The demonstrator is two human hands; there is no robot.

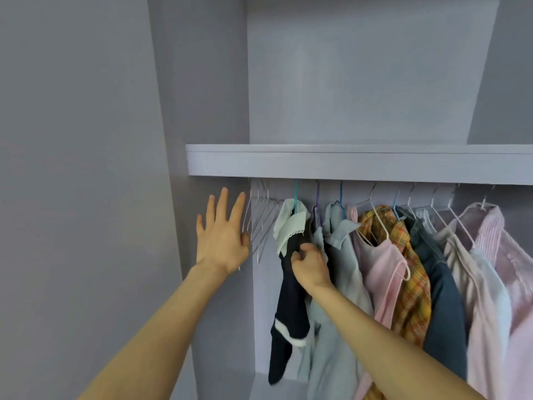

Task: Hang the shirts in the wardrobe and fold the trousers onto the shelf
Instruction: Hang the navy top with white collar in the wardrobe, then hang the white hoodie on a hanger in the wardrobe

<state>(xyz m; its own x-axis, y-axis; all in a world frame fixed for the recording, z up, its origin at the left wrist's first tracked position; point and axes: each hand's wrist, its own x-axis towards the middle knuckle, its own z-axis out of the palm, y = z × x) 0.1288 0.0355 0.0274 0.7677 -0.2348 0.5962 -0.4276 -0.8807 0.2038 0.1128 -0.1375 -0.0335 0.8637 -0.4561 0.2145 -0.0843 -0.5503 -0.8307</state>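
A dark navy shirt with a white collar (290, 298) hangs on a teal hanger (295, 197) at the left end of the row of clothes. My right hand (310, 265) grips its fabric just below the collar. My left hand (222, 235) is raised with fingers spread, beside the wardrobe's left side panel and next to a bunch of bare white hangers (261, 217). The shelf (346, 163) runs above the rail. No trousers are in view.
To the right hang a pale blue shirt (337, 313), a pink top (383, 272), a yellow plaid shirt (409, 269), a dark blue garment (444, 298) and pale pink shirts (496, 284). The wardrobe's side panel (219, 111) stands on the left.
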